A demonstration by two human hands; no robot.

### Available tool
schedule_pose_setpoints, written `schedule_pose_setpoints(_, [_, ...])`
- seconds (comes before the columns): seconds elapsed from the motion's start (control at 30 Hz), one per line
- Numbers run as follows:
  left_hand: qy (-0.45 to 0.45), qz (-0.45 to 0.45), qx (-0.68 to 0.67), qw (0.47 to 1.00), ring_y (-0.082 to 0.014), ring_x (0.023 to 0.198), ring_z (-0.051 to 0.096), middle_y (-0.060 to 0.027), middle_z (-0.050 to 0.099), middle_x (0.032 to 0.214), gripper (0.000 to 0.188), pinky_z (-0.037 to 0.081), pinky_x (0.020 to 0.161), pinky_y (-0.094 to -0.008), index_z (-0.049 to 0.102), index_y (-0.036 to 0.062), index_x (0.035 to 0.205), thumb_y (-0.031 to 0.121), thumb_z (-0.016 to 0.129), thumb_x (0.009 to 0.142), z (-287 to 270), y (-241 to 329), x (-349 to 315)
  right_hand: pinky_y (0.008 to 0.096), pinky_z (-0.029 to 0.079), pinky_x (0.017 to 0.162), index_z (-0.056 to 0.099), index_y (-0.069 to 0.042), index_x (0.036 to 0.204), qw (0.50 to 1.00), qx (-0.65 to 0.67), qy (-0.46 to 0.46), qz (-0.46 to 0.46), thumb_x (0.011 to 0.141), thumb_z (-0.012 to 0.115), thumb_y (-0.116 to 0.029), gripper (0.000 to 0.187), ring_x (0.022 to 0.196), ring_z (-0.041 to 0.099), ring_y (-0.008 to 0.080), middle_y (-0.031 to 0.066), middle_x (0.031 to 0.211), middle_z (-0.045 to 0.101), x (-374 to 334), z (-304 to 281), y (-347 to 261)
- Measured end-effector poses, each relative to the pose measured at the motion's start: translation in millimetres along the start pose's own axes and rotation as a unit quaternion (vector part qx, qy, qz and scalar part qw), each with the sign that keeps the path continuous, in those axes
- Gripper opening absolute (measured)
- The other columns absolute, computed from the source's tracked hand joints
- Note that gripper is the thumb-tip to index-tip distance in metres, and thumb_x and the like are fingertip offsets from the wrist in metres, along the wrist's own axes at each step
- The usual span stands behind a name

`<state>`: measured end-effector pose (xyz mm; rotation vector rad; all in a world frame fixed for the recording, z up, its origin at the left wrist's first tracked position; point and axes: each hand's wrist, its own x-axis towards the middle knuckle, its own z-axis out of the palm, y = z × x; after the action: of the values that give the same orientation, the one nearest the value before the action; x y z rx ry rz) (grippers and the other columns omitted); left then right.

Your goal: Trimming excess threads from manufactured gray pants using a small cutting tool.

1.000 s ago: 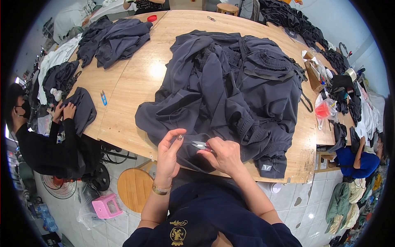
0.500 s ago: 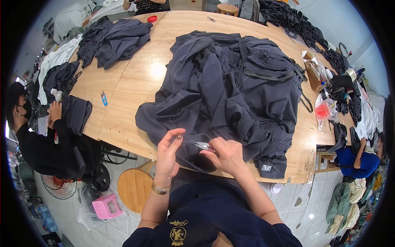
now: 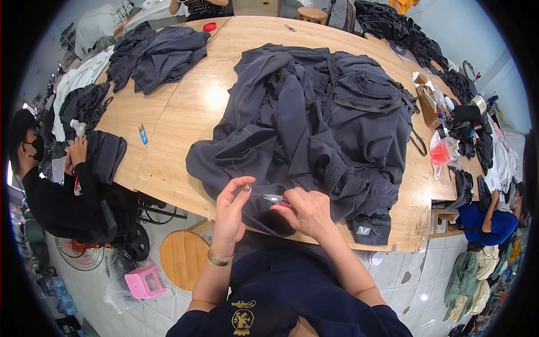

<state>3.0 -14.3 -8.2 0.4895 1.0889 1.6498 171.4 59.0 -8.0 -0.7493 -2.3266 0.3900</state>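
Observation:
A pile of dark grey garments (image 3: 314, 112) with gathered elastic bands spreads over the table in front of me. At its near edge my right hand (image 3: 307, 210) grips a pair of thread snips (image 3: 274, 198), the metal blades pointing left. My left hand (image 3: 231, 210) is just left of the blades, finger and thumb tips pinched close together at the cloth. What lies in that pinch is too fine to make out, perhaps a thread.
Blue-handled snips (image 3: 144, 135) lie on the wooden table (image 3: 174, 123). Folded dark garments (image 3: 171, 56) and a red lid (image 3: 209, 27) are at the far left. A co-worker (image 3: 62, 196) handles cloth at left. A round stool (image 3: 184, 259) stands below the near edge.
The snips' blades have shifted slightly at the cloth, while both hands stay nearly in place. The whole view has moved a little.

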Motion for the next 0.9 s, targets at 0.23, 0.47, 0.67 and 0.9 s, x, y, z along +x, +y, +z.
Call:
schedule_pose_setpoints(0.23, [0.006,0.000,-0.003,1.000,-0.0063,0.093,0.051,-0.0037,0.057,0.103,0.018,0.040,0.085,-0.0195,0.058,-0.0022,0.107,0.002,0.054,0.090,-1.1,0.5,0.0,0.0292,0.042,0.050,0.056,-0.006,0.078,0.995,0.075,0.006,0.065,0.077,0.071,-0.031,0.029,0.052,0.056,0.0233,0.0055,0.063,0.055,-2.0,1.6,2.0])
schedule_pose_setpoints(0.47, [-0.009,0.010,0.000,1.000,-0.0054,0.092,0.051,-0.0029,0.056,0.102,0.017,0.040,0.084,-0.0193,0.058,-0.0017,0.106,0.002,0.053,0.090,2.9,0.4,1.3,0.0225,0.033,0.050,0.059,-0.001,0.091,0.874,0.415,0.010,0.253,0.083,0.068,-0.018,0.022,0.054,0.045,0.0042,-0.0022,0.062,0.053,7.7,13.1,5.6])
schedule_pose_setpoints(0.67, [-0.048,0.070,0.090,0.992,-0.0088,0.096,0.054,-0.0039,0.059,0.105,0.020,0.041,0.086,-0.0220,0.058,0.0000,0.108,0.002,0.057,0.088,9.5,4.4,-1.0,0.0187,0.024,0.042,0.058,-0.007,0.082,0.714,0.599,-0.083,0.353,0.091,0.061,-0.023,0.018,0.047,0.036,-0.0005,-0.0097,0.058,0.043,8.3,16.8,9.9])
schedule_pose_setpoints(0.9, [-0.097,0.230,0.424,0.871,-0.0223,0.089,0.061,-0.0122,0.064,0.097,0.027,0.047,0.080,-0.0293,0.068,0.0048,0.098,0.001,0.070,0.072,19.6,20.4,-2.5,0.0199,0.019,0.041,0.051,-0.014,0.074,0.613,0.672,-0.078,0.408,0.092,0.058,-0.029,0.025,0.043,0.027,0.0005,-0.0107,0.055,0.035,7.4,15.9,6.8])
